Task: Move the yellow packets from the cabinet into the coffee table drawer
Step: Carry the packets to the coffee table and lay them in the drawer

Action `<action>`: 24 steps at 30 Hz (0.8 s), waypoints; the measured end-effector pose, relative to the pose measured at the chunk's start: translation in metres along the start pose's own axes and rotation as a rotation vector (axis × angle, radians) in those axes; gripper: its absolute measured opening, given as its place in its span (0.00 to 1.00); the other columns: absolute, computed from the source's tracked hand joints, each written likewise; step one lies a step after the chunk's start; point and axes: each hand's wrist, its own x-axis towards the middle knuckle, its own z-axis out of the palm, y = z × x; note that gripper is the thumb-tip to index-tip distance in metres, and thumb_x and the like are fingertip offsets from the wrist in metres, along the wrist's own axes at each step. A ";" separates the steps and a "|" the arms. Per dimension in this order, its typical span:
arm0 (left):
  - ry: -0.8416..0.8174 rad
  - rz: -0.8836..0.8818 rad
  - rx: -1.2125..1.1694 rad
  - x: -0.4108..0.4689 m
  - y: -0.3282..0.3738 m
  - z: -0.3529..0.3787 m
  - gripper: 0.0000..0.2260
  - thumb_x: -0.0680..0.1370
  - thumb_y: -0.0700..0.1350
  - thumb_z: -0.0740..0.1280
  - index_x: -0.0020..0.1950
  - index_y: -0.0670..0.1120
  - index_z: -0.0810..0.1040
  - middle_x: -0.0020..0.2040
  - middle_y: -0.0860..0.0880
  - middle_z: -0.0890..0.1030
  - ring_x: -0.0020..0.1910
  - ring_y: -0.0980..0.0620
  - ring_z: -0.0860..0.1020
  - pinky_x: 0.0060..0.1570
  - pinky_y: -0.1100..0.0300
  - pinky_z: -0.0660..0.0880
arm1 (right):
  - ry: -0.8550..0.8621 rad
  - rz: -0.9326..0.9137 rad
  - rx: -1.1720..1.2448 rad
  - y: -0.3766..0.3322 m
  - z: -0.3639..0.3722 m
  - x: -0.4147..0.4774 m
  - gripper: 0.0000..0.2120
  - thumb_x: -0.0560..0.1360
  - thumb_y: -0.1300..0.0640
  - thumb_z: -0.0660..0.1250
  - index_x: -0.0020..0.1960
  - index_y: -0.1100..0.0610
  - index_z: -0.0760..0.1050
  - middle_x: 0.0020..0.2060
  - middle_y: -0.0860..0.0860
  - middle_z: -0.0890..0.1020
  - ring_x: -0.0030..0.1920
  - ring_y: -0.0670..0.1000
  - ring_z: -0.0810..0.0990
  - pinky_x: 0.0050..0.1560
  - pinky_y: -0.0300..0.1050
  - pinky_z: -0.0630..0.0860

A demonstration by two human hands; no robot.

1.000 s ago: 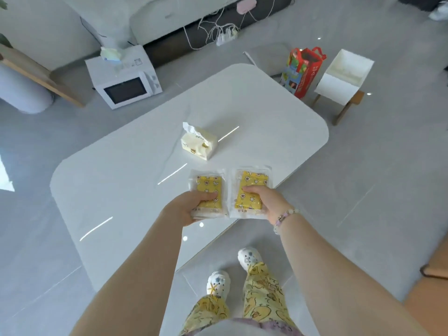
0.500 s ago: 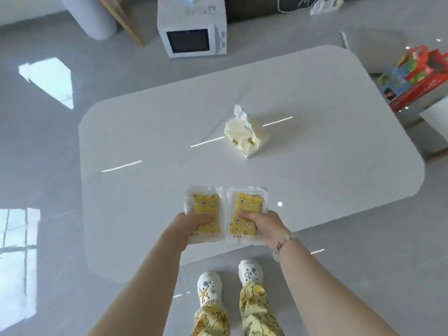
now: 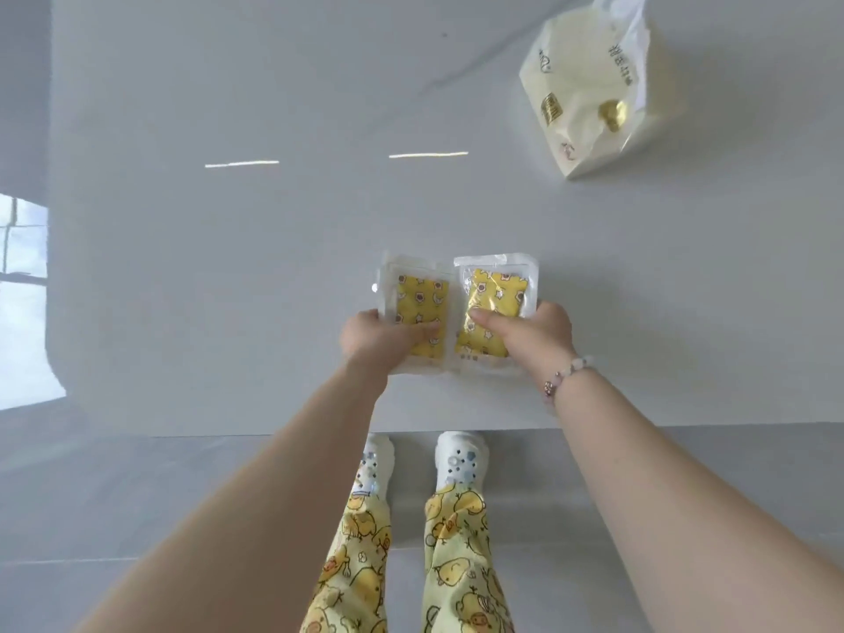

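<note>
At the centre of the frame, the left hand (image 3: 379,338) and right hand (image 3: 532,335) each grip a flat, clear-wrapped yellow packet (image 3: 418,308) (image 3: 493,308), thumbs pressed on top, side by side over the glossy white table (image 3: 228,267). A soft tissue pack (image 3: 598,93) sits upper right.

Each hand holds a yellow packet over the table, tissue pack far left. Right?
No: the head view shows the tissue pack far right. The left hand holds the left packet, the right hand the right packet, over the table.

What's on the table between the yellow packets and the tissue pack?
Nothing: in the head view, only bare white tabletop lies between the yellow packets and the tissue pack.
</note>
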 end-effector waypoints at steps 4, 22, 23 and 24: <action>0.095 0.077 0.106 0.005 -0.015 0.007 0.12 0.67 0.44 0.78 0.43 0.47 0.77 0.36 0.54 0.77 0.33 0.59 0.75 0.29 0.67 0.72 | 0.063 -0.093 -0.150 0.014 0.006 -0.002 0.15 0.67 0.52 0.77 0.44 0.55 0.72 0.39 0.47 0.77 0.40 0.48 0.76 0.39 0.39 0.69; 0.487 0.384 0.431 -0.010 -0.030 0.015 0.35 0.72 0.60 0.69 0.72 0.45 0.62 0.67 0.49 0.66 0.69 0.50 0.64 0.68 0.54 0.56 | 0.702 -0.325 -0.411 0.032 0.002 -0.017 0.27 0.76 0.42 0.62 0.62 0.63 0.69 0.59 0.59 0.75 0.60 0.60 0.72 0.52 0.50 0.67; 0.551 0.525 0.438 -0.015 -0.038 0.014 0.29 0.74 0.59 0.67 0.69 0.45 0.66 0.65 0.48 0.69 0.66 0.49 0.67 0.66 0.55 0.57 | 0.801 -0.452 -0.309 0.045 0.001 -0.028 0.21 0.77 0.47 0.61 0.57 0.64 0.72 0.54 0.60 0.77 0.55 0.61 0.75 0.49 0.49 0.67; 0.582 0.718 0.490 -0.024 -0.050 0.014 0.21 0.76 0.56 0.64 0.64 0.46 0.70 0.59 0.48 0.73 0.60 0.49 0.70 0.62 0.56 0.59 | 0.828 -0.551 -0.314 0.068 0.001 -0.043 0.16 0.76 0.51 0.60 0.52 0.65 0.73 0.48 0.60 0.79 0.50 0.60 0.76 0.45 0.47 0.66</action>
